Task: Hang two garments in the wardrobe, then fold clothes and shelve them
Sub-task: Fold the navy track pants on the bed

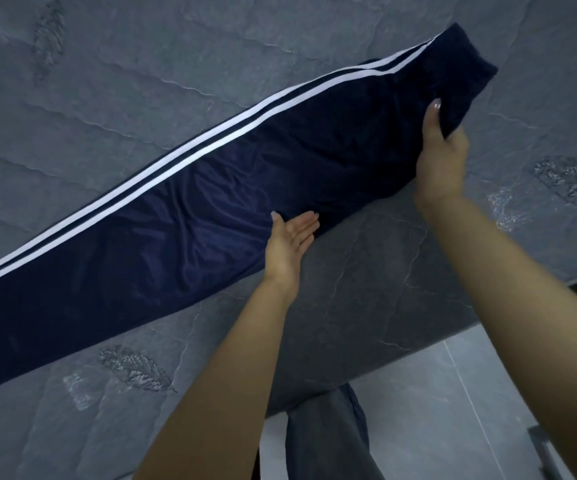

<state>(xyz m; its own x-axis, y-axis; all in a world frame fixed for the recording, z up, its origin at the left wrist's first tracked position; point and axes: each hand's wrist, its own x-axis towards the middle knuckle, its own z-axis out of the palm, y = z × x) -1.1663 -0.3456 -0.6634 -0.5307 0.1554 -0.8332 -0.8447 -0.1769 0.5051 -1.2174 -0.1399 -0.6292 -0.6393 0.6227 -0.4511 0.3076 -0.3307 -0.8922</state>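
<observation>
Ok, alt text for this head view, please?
Navy track pants with white side stripes lie flat across a grey quilted bed. The right hand grips the pants near the waistband, and the left hand lies open, palm up, at their near edge.

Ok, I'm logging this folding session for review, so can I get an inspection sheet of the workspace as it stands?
Surface: grey quilted bedspread with stitched leaf motifs, lightly wrinkled.
Job's things: navy track pants with two white side stripes, laid out flat and long across the bedspread; the far left end runs out of frame.
Clutter: nothing seen.
Hands: left hand open, fingers straight at the pants' near edge; right hand grips the waistband end.
Cables: nothing seen.
Surroundings: pale tiled floor beside the bed; the person's grey trouser leg below.
</observation>
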